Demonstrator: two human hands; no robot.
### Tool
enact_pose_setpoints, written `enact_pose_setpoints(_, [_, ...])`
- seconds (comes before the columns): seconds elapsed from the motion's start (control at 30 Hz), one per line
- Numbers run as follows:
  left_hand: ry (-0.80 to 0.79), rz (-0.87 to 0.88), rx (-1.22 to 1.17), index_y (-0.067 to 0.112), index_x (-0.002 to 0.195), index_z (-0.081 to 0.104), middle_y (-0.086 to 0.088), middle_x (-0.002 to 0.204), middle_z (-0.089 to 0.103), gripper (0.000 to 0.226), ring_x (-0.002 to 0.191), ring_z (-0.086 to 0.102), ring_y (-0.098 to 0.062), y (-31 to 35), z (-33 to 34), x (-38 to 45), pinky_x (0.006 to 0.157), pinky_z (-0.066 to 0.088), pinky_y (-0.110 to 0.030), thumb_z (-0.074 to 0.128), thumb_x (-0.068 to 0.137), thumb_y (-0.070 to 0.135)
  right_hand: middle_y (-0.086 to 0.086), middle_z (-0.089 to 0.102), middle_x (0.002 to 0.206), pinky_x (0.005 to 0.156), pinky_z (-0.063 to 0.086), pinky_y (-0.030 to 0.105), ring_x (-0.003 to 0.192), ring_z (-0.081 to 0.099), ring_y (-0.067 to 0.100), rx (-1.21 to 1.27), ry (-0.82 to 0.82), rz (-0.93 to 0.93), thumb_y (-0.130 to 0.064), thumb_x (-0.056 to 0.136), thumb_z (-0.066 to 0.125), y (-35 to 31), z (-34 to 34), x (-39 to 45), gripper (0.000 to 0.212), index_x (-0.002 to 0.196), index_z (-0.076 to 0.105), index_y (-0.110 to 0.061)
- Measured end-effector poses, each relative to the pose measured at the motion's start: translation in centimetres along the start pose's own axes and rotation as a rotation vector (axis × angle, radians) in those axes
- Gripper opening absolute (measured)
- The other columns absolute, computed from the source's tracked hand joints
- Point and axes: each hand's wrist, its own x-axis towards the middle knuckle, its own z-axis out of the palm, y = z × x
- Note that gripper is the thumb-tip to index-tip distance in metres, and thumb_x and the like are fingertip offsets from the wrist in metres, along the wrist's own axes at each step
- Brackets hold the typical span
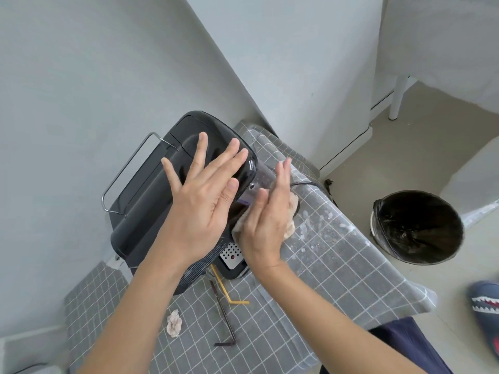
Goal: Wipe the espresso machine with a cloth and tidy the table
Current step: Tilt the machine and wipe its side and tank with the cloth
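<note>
A black espresso machine [151,190] stands on the table against the wall, a chrome rail along its left edge. My left hand [199,203] lies flat on its top with the fingers spread. With straight fingers, my right hand [266,214] presses a beige cloth [290,220] against the machine's right side. The cloth shows only at the edges of that hand. The perforated drip tray [229,255] with a red dot peeks out below my wrists.
The table carries a grey checked tablecloth [337,265] with whitish smears near the right hand. A crumpled tissue [174,323], a yellow bent straw [229,291] and a dark bent straw [225,319] lie in front of the machine. A black-lined bin [417,228] stands on the floor at right.
</note>
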Motion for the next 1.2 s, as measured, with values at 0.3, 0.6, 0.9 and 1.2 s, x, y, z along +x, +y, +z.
enact_pose_setpoints(0.3, [0.003, 0.000, -0.017, 0.030, 0.145, 0.037, 0.023, 0.152, 0.025, 0.046, 0.149, -0.006, -0.011, -0.2, 0.0, -0.1, 0.110, -0.018, -0.064, 0.023, 0.102, 0.036, 0.002, 0.024, 0.158, 0.117, 0.025, 0.045, 0.147, 0.023, 0.026, -0.213, -0.283, 0.283, -0.024, 0.106, 0.030, 7.6, -3.8, 0.1, 0.047, 0.151, 0.018, -0.023])
enact_pose_setpoints(0.6, [0.006, -0.008, -0.001, 0.030, 0.145, 0.037, 0.023, 0.151, 0.026, 0.046, 0.149, -0.007, -0.011, -0.2, 0.0, 0.0, 0.110, -0.018, -0.064, 0.023, 0.102, 0.037, 0.007, 0.055, 0.085, 0.054, 0.044, 0.027, 0.069, 0.051, 0.019, -0.894, -0.709, 0.289, 0.014, 0.083, 0.044, 7.0, -14.1, 0.5, 0.063, 0.138, 0.022, -0.009])
enact_pose_setpoints(0.9, [0.010, -0.016, -0.001, 0.031, 0.145, 0.036, 0.025, 0.150, 0.027, 0.045, 0.149, -0.007, -0.009, 0.0, -0.1, -0.1, 0.110, -0.018, -0.063, 0.024, 0.102, 0.038, -0.005, 0.070, 0.062, 0.051, 0.052, 0.017, 0.058, 0.065, 0.008, -0.277, -0.553, 0.320, -0.021, 0.082, 0.074, 0.3, -14.2, 5.4, 0.013, 0.071, 0.070, -0.015])
enact_pose_setpoints(1.2, [0.008, -0.016, -0.001, 0.031, 0.145, 0.037, 0.023, 0.151, 0.028, 0.045, 0.150, -0.005, -0.011, 0.0, -0.1, 0.1, 0.110, -0.017, -0.064, 0.025, 0.102, 0.037, 0.025, 0.066, 0.115, 0.091, 0.055, 0.035, 0.120, 0.060, 0.018, 0.441, -0.185, 0.366, -0.012, 0.099, 0.050, -0.5, -5.3, 5.7, 0.016, 0.094, 0.060, -0.001])
